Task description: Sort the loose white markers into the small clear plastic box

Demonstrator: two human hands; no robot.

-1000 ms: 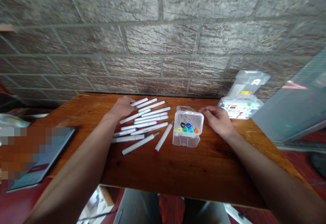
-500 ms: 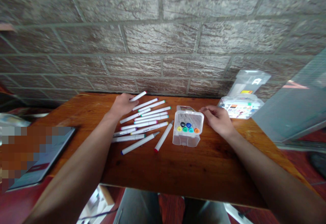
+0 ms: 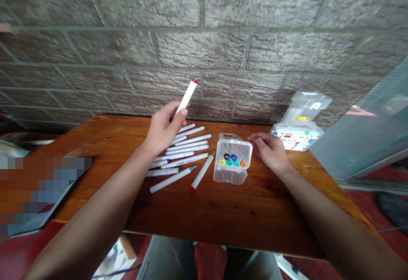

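A white marker (image 3: pixel 187 95) with a red end is gripped in my left hand (image 3: pixel 167 125), raised above the other markers and tilted up to the right. Below it, several white markers (image 3: pixel 189 144) with variously coloured ends lie in a loose pile on the table. One red-ended marker (image 3: pixel 202 173) lies apart, beside a clear plastic case (image 3: pixel 230 177). Marker ends in yellow, green, orange, blue and black show inside this case. My right hand (image 3: pixel 270 149) rests at the case's right back corner, fingers loosely bent and apart, with nothing visible in them.
A second clear case (image 3: pixel 297 135) with its lid up stands at the back right, with a printed label and contents inside. A brick wall (image 3: pixel 219 48) rises behind the wooden table (image 3: pixel 223 216). A dark flat screen-like object (image 3: pixel 60 199) lies at the left.
My left hand has picked up a red-ended marker from the back of the pile and lifted it up and to the right. My right hand stays by the case.
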